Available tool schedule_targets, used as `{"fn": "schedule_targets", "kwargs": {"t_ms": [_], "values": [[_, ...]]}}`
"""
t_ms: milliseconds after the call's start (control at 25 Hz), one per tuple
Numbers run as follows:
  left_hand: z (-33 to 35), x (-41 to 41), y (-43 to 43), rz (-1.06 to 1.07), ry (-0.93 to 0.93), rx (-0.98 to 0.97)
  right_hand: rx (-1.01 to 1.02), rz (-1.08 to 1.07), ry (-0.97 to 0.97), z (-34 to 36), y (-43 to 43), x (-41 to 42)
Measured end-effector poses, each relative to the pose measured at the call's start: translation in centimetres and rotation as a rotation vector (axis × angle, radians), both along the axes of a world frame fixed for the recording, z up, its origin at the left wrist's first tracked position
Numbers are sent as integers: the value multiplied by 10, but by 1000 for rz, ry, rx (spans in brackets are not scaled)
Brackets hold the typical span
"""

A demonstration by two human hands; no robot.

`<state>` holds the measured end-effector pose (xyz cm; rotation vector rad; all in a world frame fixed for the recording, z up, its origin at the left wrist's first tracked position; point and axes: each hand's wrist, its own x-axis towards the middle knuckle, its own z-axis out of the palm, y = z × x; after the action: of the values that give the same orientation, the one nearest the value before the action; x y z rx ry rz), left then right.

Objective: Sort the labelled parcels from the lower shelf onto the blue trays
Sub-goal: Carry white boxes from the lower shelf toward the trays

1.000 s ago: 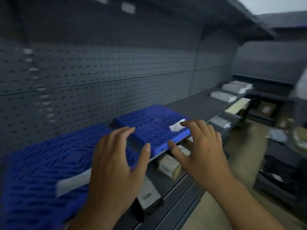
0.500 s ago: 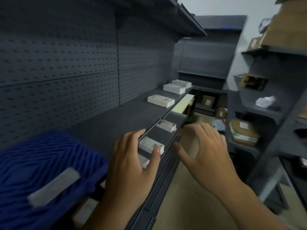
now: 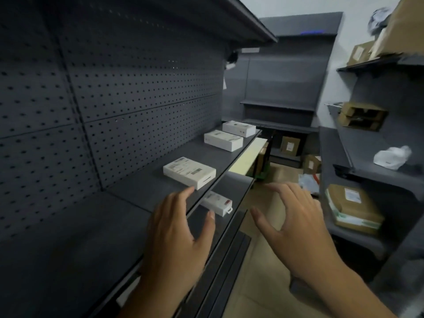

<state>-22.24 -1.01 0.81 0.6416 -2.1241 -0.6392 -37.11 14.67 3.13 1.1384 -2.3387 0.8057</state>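
A dark grey pegboard panel (image 3: 137, 99) backs a long metal shelf (image 3: 68, 237) on the left, under a sloping canopy (image 3: 247, 24). At the aisle's end stands another grey shelving unit (image 3: 286, 88) with a small blue light (image 3: 312, 32) near its top, against a pale wall (image 3: 344, 5). More grey racks (image 3: 367, 145) line the right. The floor (image 3: 263, 283) is tan, and the room is dim.

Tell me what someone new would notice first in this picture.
The left hand and right hand hover open in the foreground, holding nothing. Just past them, three white boxes sit in a row on the dark shelf, with a smaller white box on the lower shelf beneath.
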Motion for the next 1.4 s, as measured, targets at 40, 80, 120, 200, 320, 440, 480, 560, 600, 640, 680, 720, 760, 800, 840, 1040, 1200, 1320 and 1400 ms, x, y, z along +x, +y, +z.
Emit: {"fn": "schedule_targets", "kwargs": {"t_ms": [40, 80, 120, 200, 320, 440, 480, 560, 600, 640, 680, 720, 760, 800, 840, 1040, 1200, 1320, 1400], "values": [[-2, -25, -3, 31, -23, -18, -4, 23, 0, -5, -5, -30], [-4, -51, -5, 58, -44, -28, -10, 48, 0, -10, -10, -62], [-4, -74, -6, 90, -61, -34, -7, 75, -10, -13, -14, -92], [-4, -120, -10, 159, -91, -15, 7, 127, -55, -15, -26, -151], [1, -174, -23, 251, -114, 1, 23, 182, -36, -9, -56, -225], [2, -221, -46, 374, -102, -25, 44, 263, -49, -7, -101, -283], [0, -233, -56, 413, -96, -26, 52, 288, -56, -9, -117, -298], [-6, -252, -79, 485, -104, -6, 77, 346, -72, -14, -147, -323], [-8, -259, -87, 518, -118, 11, 96, 372, -82, -16, -160, -335], [-10, -266, -93, 555, -137, 20, 118, 402, -85, -17, -173, -348], [-11, -273, -96, 590, -153, 22, 136, 430, -95, -16, -186, -361], [-10, -279, -99, 618, -165, 25, 140, 455, -104, -17, -197, -373], [-9, -285, -101, 648, -171, 46, 131, 481, -109, -19, -210, -386], [-8, -289, -102, 682, -178, 69, 99, 504, -105, -22, -223, -398], [-9, -292, -104, 728, -193, 84, 53, 522, -103, -27, -237, -411], [-21, -306, -95, 1083, -245, 152, -62, 416, -224, -48, -296, -474], [-38, -301, -88, 1247, -231, 278, 77, 404, -308, -61, -323, -494], [-48, -293, -89, 1318, -197, 383, 216, 379, -349, -68, -329, -500], [-55, -289, -88, 1340, -228, 368, 216, 381, -388, -69, -329, -496]]}}
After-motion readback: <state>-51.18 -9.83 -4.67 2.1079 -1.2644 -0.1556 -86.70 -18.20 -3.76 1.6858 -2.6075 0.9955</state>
